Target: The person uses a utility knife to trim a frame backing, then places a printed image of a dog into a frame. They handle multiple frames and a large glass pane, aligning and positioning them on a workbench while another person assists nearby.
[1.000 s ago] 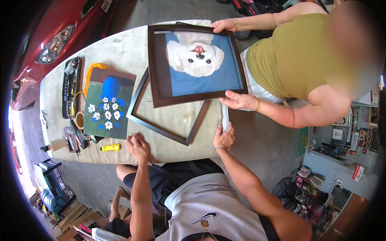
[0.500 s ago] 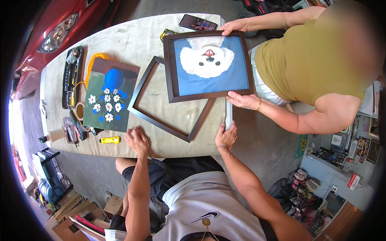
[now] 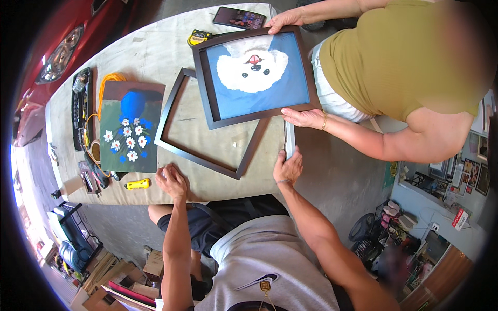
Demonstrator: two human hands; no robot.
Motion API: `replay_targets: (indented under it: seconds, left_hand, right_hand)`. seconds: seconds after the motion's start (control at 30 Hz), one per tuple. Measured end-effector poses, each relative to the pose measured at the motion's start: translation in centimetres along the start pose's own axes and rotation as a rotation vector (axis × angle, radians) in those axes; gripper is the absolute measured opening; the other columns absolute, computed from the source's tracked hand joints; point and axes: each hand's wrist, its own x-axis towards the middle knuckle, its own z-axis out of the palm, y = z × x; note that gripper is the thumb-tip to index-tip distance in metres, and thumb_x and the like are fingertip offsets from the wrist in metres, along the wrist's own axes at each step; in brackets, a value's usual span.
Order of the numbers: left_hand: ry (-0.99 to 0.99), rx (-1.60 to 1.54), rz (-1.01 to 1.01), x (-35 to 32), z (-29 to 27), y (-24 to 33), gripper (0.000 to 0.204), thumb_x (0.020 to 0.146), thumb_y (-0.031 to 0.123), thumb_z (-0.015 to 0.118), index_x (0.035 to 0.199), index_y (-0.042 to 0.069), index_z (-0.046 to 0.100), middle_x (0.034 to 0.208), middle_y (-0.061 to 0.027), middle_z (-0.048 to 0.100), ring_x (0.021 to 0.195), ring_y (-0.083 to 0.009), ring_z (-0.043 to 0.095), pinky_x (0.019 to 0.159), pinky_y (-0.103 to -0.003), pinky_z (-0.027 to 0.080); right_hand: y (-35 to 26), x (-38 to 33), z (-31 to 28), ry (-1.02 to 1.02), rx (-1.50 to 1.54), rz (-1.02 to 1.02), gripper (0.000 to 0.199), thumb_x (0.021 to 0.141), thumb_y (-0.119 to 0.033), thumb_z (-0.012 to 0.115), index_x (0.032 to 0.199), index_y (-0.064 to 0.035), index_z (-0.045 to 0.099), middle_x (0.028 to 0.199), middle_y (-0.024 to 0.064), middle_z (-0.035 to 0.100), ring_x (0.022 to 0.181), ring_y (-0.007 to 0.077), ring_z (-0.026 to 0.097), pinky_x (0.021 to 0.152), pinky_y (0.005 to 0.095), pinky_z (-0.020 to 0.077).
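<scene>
My left hand (image 3: 171,182) rests on the cloth-covered table (image 3: 218,189) at its near side, fingers loosely bent, holding nothing that I can see. Just above it lies a painting of white and blue flowers (image 3: 132,127). My right hand (image 3: 288,168) grips the table's right edge around a pale strip (image 3: 289,136). Between my hands an empty dark picture frame (image 3: 199,159) lies askew. Another person's two hands (image 3: 302,117) hold a framed painting of a white dog (image 3: 254,70), upside down to me, over that frame's upper right part.
A yellow cutter (image 3: 138,184), an orange cord (image 3: 110,79), a black tool case (image 3: 82,111) and a roll of tape (image 3: 95,151) lie at the left. At the far side are a tape measure (image 3: 198,38) and a phone (image 3: 239,18). A red car (image 3: 57,57) stands beyond.
The view has shifted slightly, moving the table items a little left. The other person still holds the framed dog painting, and my hands stay at the same places on the table.
</scene>
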Motion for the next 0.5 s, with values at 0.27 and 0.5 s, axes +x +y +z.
replay_targets:
  seconds: [0.27, 0.5]
  left_hand:
    - [-0.012, 0.031, 0.011, -0.08, 0.0, -0.17, 0.022, 0.085, 0.011, 0.056, 0.107, 0.011, 0.06, 0.113, -0.0176, 0.049, 0.105, -0.0367, 0.047, 0.09, -0.048, 0.038]
    - [-0.003, 0.049, 0.006, 0.16, -0.05, -0.08, 0.018, 0.084, 0.012, 0.058, 0.102, 0.011, 0.063, 0.109, -0.0178, 0.051, 0.101, -0.0361, 0.05, 0.087, -0.047, 0.039]
  right_hand:
    - [0.07, 0.08, -0.07, -0.015, 0.025, 0.017, 0.059, 0.089, -0.042, 0.048, 0.133, -0.0034, 0.038, 0.117, 0.0192, 0.05, 0.113, 0.0361, 0.048, 0.092, 0.0483, 0.0365]
    - [-0.02, 0.1, 0.1, -0.008, 0.049, 0.0, 0.062, 0.087, -0.041, 0.053, 0.133, -0.0026, 0.038, 0.116, 0.0205, 0.05, 0.112, 0.0374, 0.047, 0.092, 0.0492, 0.0364]
